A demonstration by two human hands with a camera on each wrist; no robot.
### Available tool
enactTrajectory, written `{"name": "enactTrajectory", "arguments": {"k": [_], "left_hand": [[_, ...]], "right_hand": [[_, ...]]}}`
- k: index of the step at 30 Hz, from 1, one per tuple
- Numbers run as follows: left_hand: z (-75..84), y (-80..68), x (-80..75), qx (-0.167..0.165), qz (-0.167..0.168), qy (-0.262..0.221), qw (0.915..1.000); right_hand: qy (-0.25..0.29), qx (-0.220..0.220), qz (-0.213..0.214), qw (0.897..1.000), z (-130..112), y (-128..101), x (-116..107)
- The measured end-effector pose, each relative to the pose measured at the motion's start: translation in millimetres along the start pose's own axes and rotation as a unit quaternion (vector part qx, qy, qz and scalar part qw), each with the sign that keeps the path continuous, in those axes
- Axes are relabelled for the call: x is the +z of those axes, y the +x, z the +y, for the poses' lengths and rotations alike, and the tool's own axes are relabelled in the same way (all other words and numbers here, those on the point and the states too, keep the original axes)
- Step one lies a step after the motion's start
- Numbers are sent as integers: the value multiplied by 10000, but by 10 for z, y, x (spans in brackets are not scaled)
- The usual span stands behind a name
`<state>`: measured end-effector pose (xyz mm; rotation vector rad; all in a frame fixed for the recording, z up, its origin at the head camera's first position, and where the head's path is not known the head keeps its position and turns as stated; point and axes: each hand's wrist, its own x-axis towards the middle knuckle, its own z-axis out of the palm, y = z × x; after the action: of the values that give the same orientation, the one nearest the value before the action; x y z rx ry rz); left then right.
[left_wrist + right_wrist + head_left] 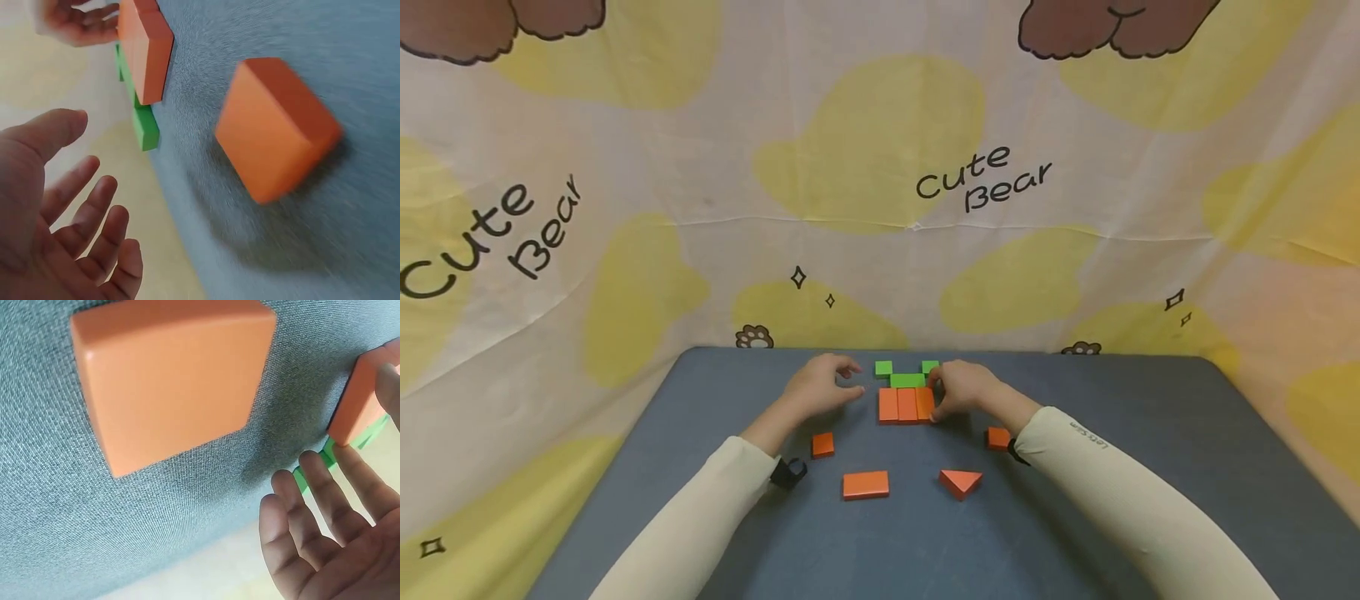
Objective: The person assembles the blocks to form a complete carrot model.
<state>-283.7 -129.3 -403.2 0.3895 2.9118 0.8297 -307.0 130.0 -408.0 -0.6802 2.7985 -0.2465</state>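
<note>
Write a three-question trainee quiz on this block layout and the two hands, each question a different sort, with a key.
1. True or false: the right hand touches the row of orange blocks.
2. Multiple choice: the loose piece nearest the camera on the right of the blue table is A) an orange triangle, B) a green cube, C) a blue cylinder.
3. Fill in: the blocks lying just behind the orange row are coloured ____.

Key
1. True: its fingers rest on the right end of the row, while the left hand hovers beside it, holding nothing.
2. A.
3. Green: a long green block with two small green squares behind it.
</note>
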Motion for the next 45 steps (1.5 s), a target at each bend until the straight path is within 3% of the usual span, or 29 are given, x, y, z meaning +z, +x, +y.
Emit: {"name": "enactTrajectory", "arguments": {"k": [10, 19, 33, 40, 45], "left_hand": [[-175, -563, 92, 94, 127, 291, 9995], [-357, -801, 185, -25, 243, 543, 9982], [-394, -784, 241, -163, 299, 499, 9982], [-205, -696, 266, 289, 392, 528, 9974], [-44, -584, 308, 653, 225, 536, 9962]], "right_hand": [[46, 50, -48, 10000, 25, 18, 69], [-71, -14, -47, 10000, 26, 43, 69], [-246, -131, 109, 9996, 41, -18, 51], [-24, -264, 116, 9996, 78, -57, 36], [138, -343, 123, 9992, 134, -139, -11]]}}
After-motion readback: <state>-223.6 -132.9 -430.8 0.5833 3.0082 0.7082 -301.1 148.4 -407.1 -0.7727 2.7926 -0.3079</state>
